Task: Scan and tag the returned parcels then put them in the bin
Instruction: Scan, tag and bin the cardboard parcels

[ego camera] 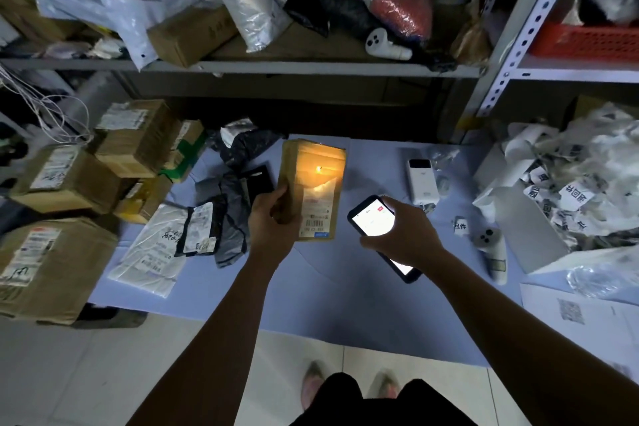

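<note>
The left grip (273, 221) is curled round the lower left edge of a small brown cardboard parcel (316, 183), a flat-sided oblong held above the pale blue tabletop (311, 287). A printed white label (316, 214) with a barcode faces up, and a warm orange glow falls on the box's upper half. The right grip (401, 228) clasps a dark, glossy phone (368, 221) just beside the parcel, its screen lit white (a second lit screen shows under the wrist). To the left lie crinkled grey plastic mailers (231, 218), a white poly bag (152, 249) and stacked taped cartons (48, 266). To the right are a white boxy power bank (422, 180), a white handheld scanner (492, 249) and a heap of paper tags (567, 183).
</note>
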The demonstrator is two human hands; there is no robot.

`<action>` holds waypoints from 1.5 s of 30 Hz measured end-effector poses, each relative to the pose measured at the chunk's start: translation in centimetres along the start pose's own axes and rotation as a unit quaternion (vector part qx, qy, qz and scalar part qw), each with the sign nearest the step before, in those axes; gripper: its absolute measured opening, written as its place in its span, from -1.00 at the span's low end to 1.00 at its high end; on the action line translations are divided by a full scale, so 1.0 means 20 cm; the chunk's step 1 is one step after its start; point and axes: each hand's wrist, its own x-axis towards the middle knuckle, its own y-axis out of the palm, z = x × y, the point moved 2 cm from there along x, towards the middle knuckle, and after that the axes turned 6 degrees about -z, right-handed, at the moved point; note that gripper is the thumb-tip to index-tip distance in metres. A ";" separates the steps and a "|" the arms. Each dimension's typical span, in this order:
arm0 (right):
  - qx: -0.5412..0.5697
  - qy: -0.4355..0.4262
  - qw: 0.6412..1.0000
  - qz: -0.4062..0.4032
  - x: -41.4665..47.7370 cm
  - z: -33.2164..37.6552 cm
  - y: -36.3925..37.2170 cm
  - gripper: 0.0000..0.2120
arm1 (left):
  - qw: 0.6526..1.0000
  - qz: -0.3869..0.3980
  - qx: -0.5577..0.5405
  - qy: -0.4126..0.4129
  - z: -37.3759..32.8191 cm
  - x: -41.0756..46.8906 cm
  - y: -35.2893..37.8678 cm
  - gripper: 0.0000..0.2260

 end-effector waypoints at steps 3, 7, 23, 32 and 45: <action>-0.002 -0.008 1.000 -0.001 0.00 0.02 -0.01 -0.36 | 1.000 0.003 0.011 0.000 0.00 0.02 0.00 -0.40; -0.028 -0.006 1.000 0.005 0.00 0.01 0.00 -0.24 | 0.999 -0.009 0.005 -0.030 0.00 0.05 0.01 -0.39; -0.089 -0.024 0.993 0.078 -0.05 -0.03 -0.02 -0.35 | 0.995 -0.070 0.003 -0.076 -0.08 0.12 -0.01 -0.47; -0.096 -0.017 0.993 0.063 -0.06 -0.05 -0.02 -0.24 | 0.993 -0.084 0.005 -0.087 -0.09 0.14 -0.01 -0.43; -0.104 0.228 0.968 -0.020 -0.21 -0.79 0.15 -0.18 | 0.947 0.112 -0.099 -0.286 0.11 -0.18 0.26 -0.53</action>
